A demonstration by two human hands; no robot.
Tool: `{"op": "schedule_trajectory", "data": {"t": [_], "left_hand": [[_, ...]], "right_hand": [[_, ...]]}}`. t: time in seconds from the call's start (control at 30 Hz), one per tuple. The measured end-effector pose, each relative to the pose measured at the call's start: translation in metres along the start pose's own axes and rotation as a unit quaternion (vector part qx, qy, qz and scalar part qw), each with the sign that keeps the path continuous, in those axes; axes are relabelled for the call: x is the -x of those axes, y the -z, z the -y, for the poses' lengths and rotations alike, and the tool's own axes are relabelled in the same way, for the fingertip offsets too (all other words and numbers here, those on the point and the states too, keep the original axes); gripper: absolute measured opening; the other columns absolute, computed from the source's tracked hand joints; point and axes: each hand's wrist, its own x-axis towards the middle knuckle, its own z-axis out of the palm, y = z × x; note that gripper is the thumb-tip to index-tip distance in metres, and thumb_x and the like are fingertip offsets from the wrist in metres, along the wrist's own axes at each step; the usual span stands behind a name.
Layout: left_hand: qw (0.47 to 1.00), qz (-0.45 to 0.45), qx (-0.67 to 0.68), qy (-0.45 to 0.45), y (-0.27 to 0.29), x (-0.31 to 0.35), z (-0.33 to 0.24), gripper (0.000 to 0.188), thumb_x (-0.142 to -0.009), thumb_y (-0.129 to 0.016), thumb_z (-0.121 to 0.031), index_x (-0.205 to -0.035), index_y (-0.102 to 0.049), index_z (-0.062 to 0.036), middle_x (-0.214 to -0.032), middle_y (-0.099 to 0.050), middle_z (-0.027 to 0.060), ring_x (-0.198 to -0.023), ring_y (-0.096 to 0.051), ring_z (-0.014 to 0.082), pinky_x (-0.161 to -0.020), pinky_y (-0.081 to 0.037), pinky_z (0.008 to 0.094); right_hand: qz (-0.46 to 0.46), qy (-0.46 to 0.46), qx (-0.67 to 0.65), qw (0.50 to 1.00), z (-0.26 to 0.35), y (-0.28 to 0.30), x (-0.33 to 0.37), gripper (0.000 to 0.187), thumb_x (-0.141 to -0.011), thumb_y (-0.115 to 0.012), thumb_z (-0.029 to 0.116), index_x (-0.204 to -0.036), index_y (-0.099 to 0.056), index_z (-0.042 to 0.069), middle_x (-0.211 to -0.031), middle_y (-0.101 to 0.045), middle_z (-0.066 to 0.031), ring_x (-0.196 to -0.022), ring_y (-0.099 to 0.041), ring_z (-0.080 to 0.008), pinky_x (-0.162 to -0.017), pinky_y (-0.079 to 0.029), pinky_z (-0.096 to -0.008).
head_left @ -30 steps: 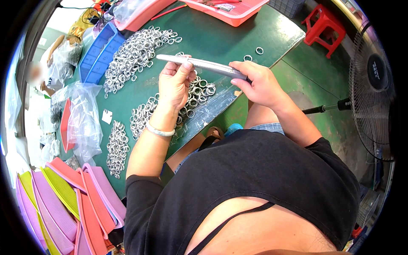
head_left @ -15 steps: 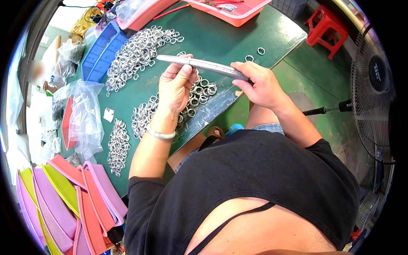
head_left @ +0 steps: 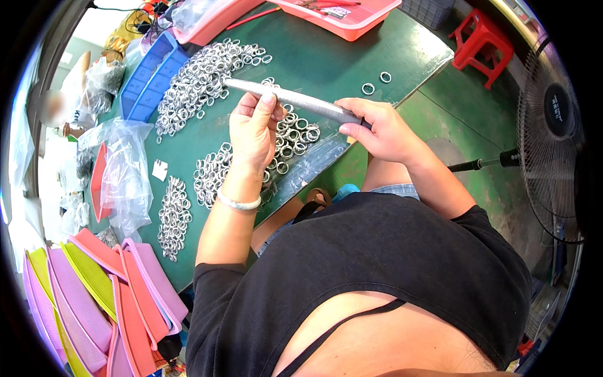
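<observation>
A tapered metal ring mandrel (head_left: 308, 103) is held up over the near edge of the table, its narrow tip toward the left. My right hand (head_left: 383, 131) grips its thick, dark end. Thumb and fingers of my left hand (head_left: 256, 129) pinch the mandrel nearer the tip; whether a ring sits under them I cannot make out. Below lies a pile of silver rings (head_left: 213, 173), partly covered by my left arm. Farther off is a larger ring heap (head_left: 201, 75), and a smaller ring pile (head_left: 175, 217) lies to the left. Two loose rings (head_left: 368, 88) rest on the right.
The green table (head_left: 326, 56) carries a blue bin (head_left: 147, 78), a plastic bag (head_left: 129, 169) and a red tray (head_left: 355, 30). Stacked colored baskets (head_left: 107, 295) stand at lower left. A fan (head_left: 556, 125) and red stool (head_left: 482, 44) are at right.
The mandrel's tip has shifted slightly left, and the mandrel slopes more steeply down to the right. My left hand has moved a little left; my right hand has dropped slightly.
</observation>
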Motion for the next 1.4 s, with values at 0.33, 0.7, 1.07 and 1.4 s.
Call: {"op": "schedule_trajectory", "data": {"t": [0.33,0.7,1.07,1.4], "left_hand": [[0.997,-0.07,-0.007,-0.039,-0.003,0.001,-0.01,0.014,-0.09,-0.058,-0.012,-0.095,-0.06,0.0006,-0.078,-0.059,0.004,-0.064,-0.051,0.0097,-0.06,-0.045,0.0245],[0.998,-0.053,-0.016,-0.021,0.006,0.0,-0.013,0.014,-0.084,-0.067,-0.012,-0.087,-0.056,-0.003,-0.074,-0.058,0.0036,-0.061,-0.05,0.0104,-0.058,-0.043,0.0237],[0.998,-0.048,0.03,0.03,-0.017,0.013,-0.011,0.02,-0.088,-0.057,-0.006,-0.107,-0.055,0.0012,-0.088,-0.061,0.0085,-0.071,-0.055,0.0123,-0.066,-0.046,0.0258],[0.998,0.021,0.006,0.056,0.006,0.011,-0.006,0.026,-0.087,-0.059,-0.003,-0.112,-0.057,0.0027,-0.093,-0.064,0.0054,-0.078,-0.055,0.011,-0.068,-0.045,0.0252]], "right_hand": [[0.024,-0.024,-0.033,0.999,0.008,0.001,0.004,0.034,-0.078,-0.065,0.004,-0.11,-0.057,0.0,-0.083,-0.061,-0.0122,-0.07,-0.06,-0.0212,-0.064,-0.047,-0.0308],[-0.044,0.03,0.144,0.988,0.015,0.001,0.006,0.033,-0.078,-0.066,0.015,-0.108,-0.056,0.006,-0.086,-0.059,-0.0107,-0.076,-0.061,-0.0307,-0.063,-0.049,-0.0384],[-0.062,0.043,0.13,0.989,0.006,-0.002,0.006,0.035,-0.076,-0.066,0.014,-0.109,-0.056,0.006,-0.086,-0.059,-0.0106,-0.075,-0.061,-0.0311,-0.061,-0.049,-0.0386],[-0.043,0.031,0.128,0.99,0.009,-0.004,0.006,0.037,-0.076,-0.067,0.014,-0.109,-0.056,0.006,-0.086,-0.059,-0.0107,-0.076,-0.061,-0.0312,-0.063,-0.049,-0.0386]]}}
